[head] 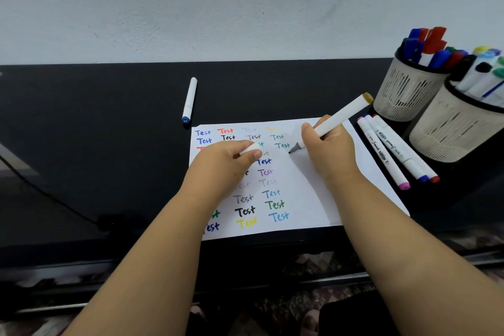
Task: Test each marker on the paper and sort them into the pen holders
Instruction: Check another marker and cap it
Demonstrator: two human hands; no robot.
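One white blue-ended marker [189,100] lies alone on the black table [95,131]. The left hand [231,157] pinches a white cap [250,149] over the white paper [308,185]. The right hand [328,144] grips a white gold-ended marker [342,117], tip on paper. Three white markers [392,150] lie beside two beige mesh holders [409,93].

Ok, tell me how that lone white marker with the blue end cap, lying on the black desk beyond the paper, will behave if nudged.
The white marker with the blue end cap looks round-barrelled, so it would probably roll sideways on the smooth black desk. It seems slim and plastic, likely light and stiff. Nothing lies beside it to stop it.
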